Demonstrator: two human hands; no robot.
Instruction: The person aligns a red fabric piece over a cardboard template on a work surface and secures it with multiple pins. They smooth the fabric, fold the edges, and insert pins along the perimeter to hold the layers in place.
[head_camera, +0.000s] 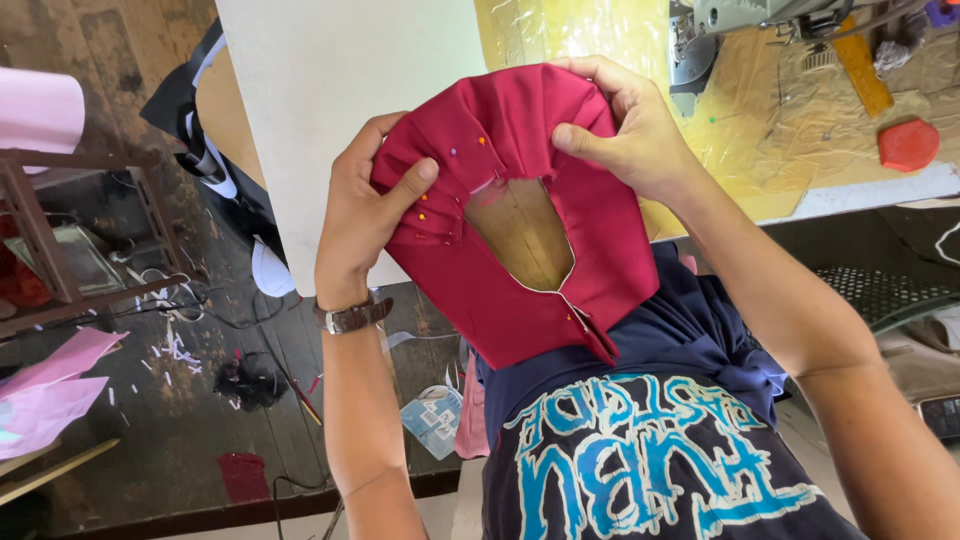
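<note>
Head cam: L hand & R hand both pinch red fabric piece, pins along fold.

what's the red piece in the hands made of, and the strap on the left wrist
Red piece: looks like woven cloth, matte; it folds and creases softly where the left hand and right hand pinch it, and coloured-head pins pass through it. Wrist strap: seems brown leather or a look-alike, slightly glossy, with a metal buckle.

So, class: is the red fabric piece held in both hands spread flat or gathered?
Gathered. The red fabric piece is bunched into folds at the top between left hand and right hand, with coloured pins holding pleats.
</note>
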